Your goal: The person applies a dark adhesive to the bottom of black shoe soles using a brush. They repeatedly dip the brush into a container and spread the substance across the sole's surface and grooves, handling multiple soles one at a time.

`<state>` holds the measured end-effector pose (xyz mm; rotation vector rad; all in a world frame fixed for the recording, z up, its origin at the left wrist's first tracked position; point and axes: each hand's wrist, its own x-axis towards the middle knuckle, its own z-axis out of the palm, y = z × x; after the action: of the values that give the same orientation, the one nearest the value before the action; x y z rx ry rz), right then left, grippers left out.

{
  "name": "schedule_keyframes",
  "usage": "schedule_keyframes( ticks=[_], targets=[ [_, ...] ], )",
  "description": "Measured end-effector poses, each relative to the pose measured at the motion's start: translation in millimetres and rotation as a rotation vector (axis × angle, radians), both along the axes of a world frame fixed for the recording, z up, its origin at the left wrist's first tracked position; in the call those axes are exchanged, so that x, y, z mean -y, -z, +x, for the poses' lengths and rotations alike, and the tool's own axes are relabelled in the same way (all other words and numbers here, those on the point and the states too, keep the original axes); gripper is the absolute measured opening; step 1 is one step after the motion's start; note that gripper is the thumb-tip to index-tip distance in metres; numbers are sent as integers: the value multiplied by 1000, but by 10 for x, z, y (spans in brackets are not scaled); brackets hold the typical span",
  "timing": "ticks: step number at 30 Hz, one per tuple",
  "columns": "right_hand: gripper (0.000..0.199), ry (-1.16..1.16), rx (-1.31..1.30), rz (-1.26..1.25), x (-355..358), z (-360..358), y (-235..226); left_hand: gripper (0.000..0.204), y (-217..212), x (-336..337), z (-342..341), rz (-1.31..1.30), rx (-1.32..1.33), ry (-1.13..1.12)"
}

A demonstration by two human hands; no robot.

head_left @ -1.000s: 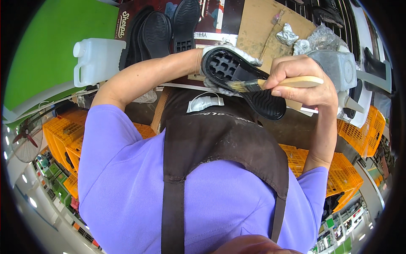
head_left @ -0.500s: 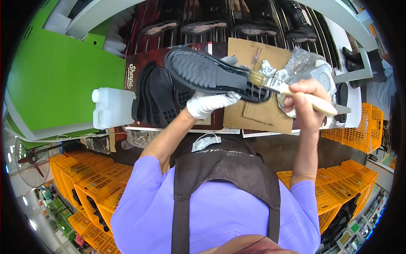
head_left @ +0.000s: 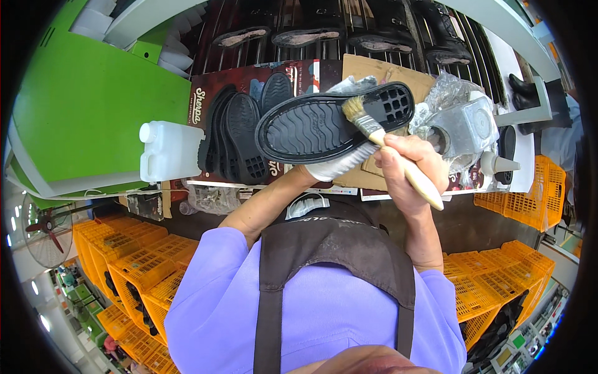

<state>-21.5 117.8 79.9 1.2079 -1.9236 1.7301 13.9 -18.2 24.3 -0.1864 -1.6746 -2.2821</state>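
Note:
A black shoe sole (head_left: 305,131) is held tilted above the bench, its rimmed, wavy-ridged face turned up and its square-celled heel toward the upper right. My left hand (head_left: 344,163), in a white glove, grips it from underneath; most of the fingers are hidden behind it. In my bare right hand (head_left: 416,167) is a paintbrush (head_left: 372,129) with a pale wooden handle. Its bristles touch or nearly touch the sole between the ridged forepart and the heel cells. Several other black soles (head_left: 242,124) lie to the left of the held one.
A white plastic jug (head_left: 171,153) stands at left beside a green panel (head_left: 93,112). Right of the sole are a translucent container (head_left: 470,124) wrapped in plastic and a nozzle bottle (head_left: 498,164). Cardboard (head_left: 356,65) lies behind; boots (head_left: 311,28) line a rack. Orange crates (head_left: 498,274) flank me.
The sole has turned to face up more, its heel end swinging upward. My right hand has moved left and down, and the bristles have gone from the heel end toward the sole's middle.

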Motion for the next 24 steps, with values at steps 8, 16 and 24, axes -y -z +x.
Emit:
schedule_keyframes(
  ticks=[8, 16, 24],
  targets=[
    [12, -96, 7, 7, 174, 48, -50, 57, 211, 11, 142, 185, 202, 184],
    [12, -237, -66, 31, 290, 8, -61, 45, 315, -31, 153, 43, 188, 292],
    [13, -354, -125, 67, 314, -132, -81, 34, 297, -40, 177, -73, 180, 324]
  ],
)
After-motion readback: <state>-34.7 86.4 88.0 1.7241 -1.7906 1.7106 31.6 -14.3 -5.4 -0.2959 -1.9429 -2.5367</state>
